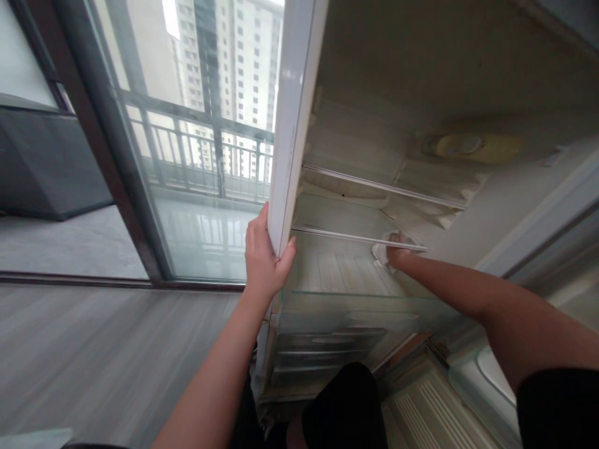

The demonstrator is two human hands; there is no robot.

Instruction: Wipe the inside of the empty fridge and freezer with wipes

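Note:
An upright refrigerator stands with its inside exposed, fitted with glass shelves. My left hand is wrapped round the front edge of its side wall, thumb on the inner side and fingers outside. Deep in the compartment, under a shelf with a pale front strip, my right hand presses a white cloth near the back corner. The shelf strip crosses in front of that hand and hides part of its fingers.
A yellowish oval lamp cover sits on the inner wall. Clear drawers lie below the shelves, and a ribbed panel is at lower right. To the left are a glass sliding door and grey flooring.

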